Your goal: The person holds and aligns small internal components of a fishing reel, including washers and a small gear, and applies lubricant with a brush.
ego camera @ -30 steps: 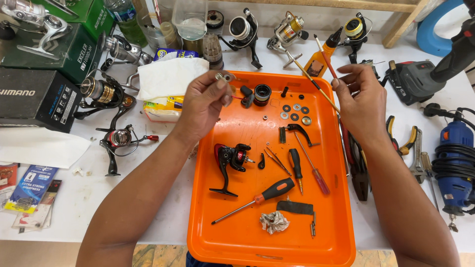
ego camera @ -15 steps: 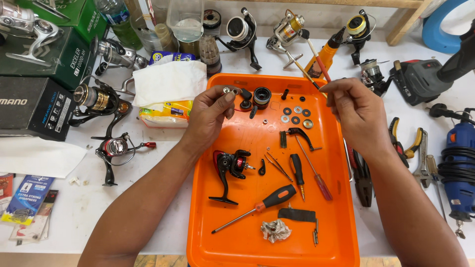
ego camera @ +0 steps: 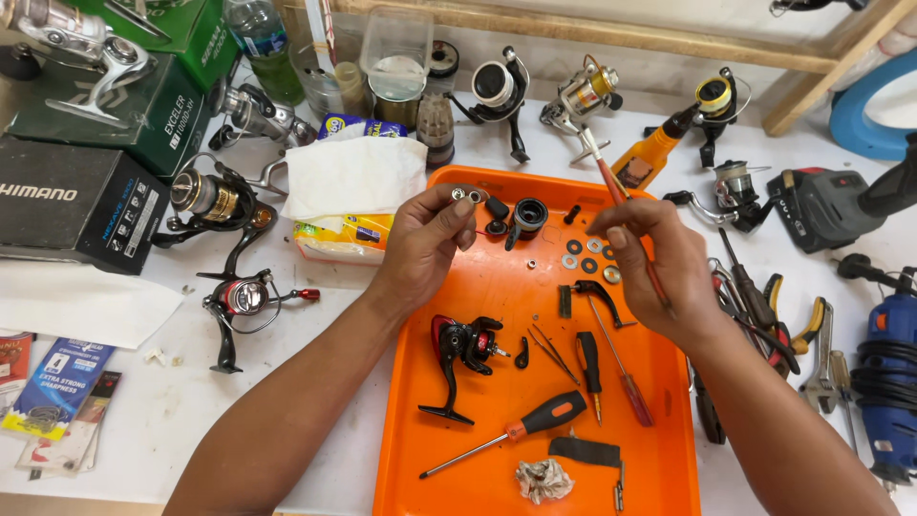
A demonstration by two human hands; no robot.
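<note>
My left hand [ego camera: 425, 239] pinches a small silver metal part [ego camera: 465, 195] with two round holes, held above the far left corner of the orange tray [ego camera: 497, 483]. My right hand [ego camera: 654, 263] grips a thin red-handled brush [ego camera: 611, 186] that slants up and away, its tip past the tray's far edge. Between the hands lie a black spool [ego camera: 527, 216] and several small washers [ego camera: 587, 253]. A red and black fishing reel body [ego camera: 463, 349] stands in the tray below my left hand.
Screwdrivers [ego camera: 535, 425], a crumpled tissue [ego camera: 543, 478] and small black parts lie in the tray. Spinning reels [ego camera: 239, 296], boxes [ego camera: 72, 205] and a tissue pack [ego camera: 349, 191] crowd the left. Pliers [ego camera: 778, 320], an orange oil bottle [ego camera: 650, 158] and a blue power tool [ego camera: 888, 377] sit on the right.
Both hands have drifted slightly toward the tray's far edge, and the brush in my right hand has swung more upright. The silver part stays pinched in my left fingers.
</note>
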